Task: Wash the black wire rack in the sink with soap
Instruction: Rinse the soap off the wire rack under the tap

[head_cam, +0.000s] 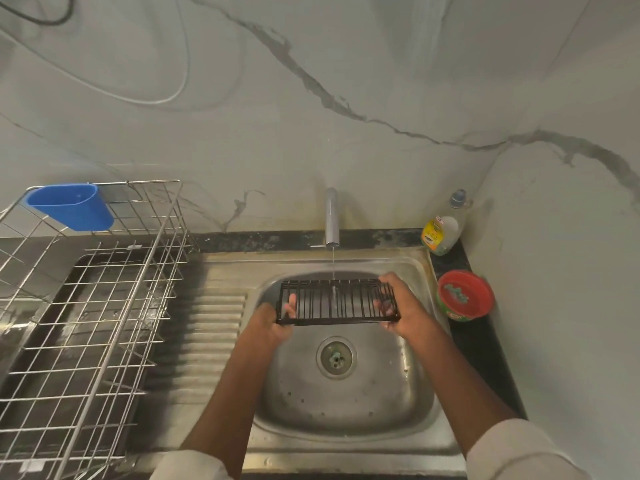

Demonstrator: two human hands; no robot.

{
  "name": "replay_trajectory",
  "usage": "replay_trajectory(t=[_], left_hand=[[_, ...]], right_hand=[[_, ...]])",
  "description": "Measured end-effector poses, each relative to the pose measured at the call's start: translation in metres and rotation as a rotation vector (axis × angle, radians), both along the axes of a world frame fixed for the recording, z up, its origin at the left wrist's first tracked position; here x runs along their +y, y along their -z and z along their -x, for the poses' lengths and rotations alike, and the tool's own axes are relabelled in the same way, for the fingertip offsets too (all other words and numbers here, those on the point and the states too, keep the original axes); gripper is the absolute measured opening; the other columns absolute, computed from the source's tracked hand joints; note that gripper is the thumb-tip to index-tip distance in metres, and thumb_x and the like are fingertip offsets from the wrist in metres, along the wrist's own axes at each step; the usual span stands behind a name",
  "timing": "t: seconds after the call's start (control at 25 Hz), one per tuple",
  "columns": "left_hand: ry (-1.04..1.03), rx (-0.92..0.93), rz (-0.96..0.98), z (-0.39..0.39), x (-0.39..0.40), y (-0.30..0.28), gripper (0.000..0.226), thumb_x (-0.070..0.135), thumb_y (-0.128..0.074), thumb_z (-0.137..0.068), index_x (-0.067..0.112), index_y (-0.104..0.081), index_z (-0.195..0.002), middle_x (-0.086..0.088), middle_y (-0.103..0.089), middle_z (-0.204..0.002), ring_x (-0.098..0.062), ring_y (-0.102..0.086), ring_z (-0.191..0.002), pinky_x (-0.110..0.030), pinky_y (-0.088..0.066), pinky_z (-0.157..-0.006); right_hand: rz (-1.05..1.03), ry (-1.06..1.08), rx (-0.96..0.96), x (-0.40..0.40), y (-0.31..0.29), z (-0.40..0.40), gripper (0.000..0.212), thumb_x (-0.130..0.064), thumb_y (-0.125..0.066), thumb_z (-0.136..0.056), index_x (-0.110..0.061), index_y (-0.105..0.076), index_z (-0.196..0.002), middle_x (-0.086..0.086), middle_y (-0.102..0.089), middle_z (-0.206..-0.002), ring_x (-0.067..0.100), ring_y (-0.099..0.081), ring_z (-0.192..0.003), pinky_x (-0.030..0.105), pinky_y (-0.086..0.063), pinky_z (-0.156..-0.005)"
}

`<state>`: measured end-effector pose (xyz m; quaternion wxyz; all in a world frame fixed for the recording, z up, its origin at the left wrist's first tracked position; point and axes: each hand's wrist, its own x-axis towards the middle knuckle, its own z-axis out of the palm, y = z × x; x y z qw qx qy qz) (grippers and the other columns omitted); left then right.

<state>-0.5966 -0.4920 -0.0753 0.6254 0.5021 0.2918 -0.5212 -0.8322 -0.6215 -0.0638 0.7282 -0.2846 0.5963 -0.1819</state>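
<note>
Head view. I see the black wire rack held level over the far half of the sink, under a thin stream from the tap. Left hand grips the rack's left end, thumb over the near edge, fingers showing through the bars. Right hand grips the right end, fingers curled round the frame. Soap bottle stands at the far right corner; red tub just nearer. Wire dish rack left, carrying a blue cup.
</note>
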Motion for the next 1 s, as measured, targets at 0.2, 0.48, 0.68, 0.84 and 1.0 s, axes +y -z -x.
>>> replay_trajectory(t=[0.2, 0.48, 0.68, 0.84, 1.0], left_hand=[[0.319, -0.082, -0.163, 0.015, -0.01, -0.006, 0.025, 0.018, -0.045, -0.106, 0.006, -0.056, -0.125, -0.028, -0.059, -0.129, -0.047, -0.062, -0.117, -0.06, -0.056, -0.099], [0.585, -0.235, 0.014, 0.021, -0.044, 0.012, 0.03, 0.04, -0.066, -0.098, 0.012, -0.073, -0.107, -0.01, -0.075, -0.117, -0.027, -0.071, -0.099, -0.044, -0.052, -0.102], [0.821, -0.322, 0.052, 0.036, -0.069, 0.019, 0.052, 0.055, -0.053, -0.106, 0.011, -0.071, -0.126, -0.018, -0.078, -0.118, -0.037, -0.075, -0.109, -0.048, -0.053, -0.093], [0.887, -0.3, 0.079, 0.047, -0.093, 0.01, 0.075, 0.066, -0.025, -0.11, 0.008, -0.069, -0.13, -0.019, -0.077, -0.12, -0.036, -0.075, -0.109, -0.042, -0.054, -0.079], [0.927, -0.284, 0.105, 0.048, -0.091, 0.01, 0.075, 0.067, -0.024, -0.109, 0.01, -0.069, -0.129, -0.017, -0.077, -0.119, -0.035, -0.074, -0.111, -0.044, -0.046, -0.095]], right_hand=[[0.132, -0.016, 0.216, -0.015, -0.024, -0.003, 0.079, -0.073, -0.072, -0.078, -0.012, -0.059, -0.127, 0.009, -0.061, -0.115, 0.032, -0.063, -0.104, 0.034, -0.051, -0.068], [0.206, -0.026, 0.314, -0.02, -0.063, 0.01, 0.056, -0.053, -0.074, -0.089, -0.011, -0.058, -0.123, 0.007, -0.057, -0.096, 0.009, -0.038, -0.055, 0.021, -0.033, -0.038], [0.195, 0.046, 0.291, -0.013, -0.095, 0.026, 0.035, -0.029, -0.077, -0.091, -0.005, -0.064, -0.113, 0.01, -0.062, -0.096, 0.009, -0.042, -0.053, 0.02, -0.034, -0.038], [0.301, 0.07, 0.246, -0.005, -0.108, 0.031, 0.031, -0.02, -0.073, -0.094, -0.003, -0.059, -0.116, 0.007, -0.058, -0.083, 0.01, -0.048, -0.053, 0.021, -0.035, -0.039], [0.356, 0.074, 0.276, 0.002, -0.117, 0.032, 0.01, -0.012, -0.066, -0.098, -0.005, -0.061, -0.104, 0.008, -0.058, -0.076, 0.011, -0.05, -0.052, 0.022, -0.034, -0.039]])
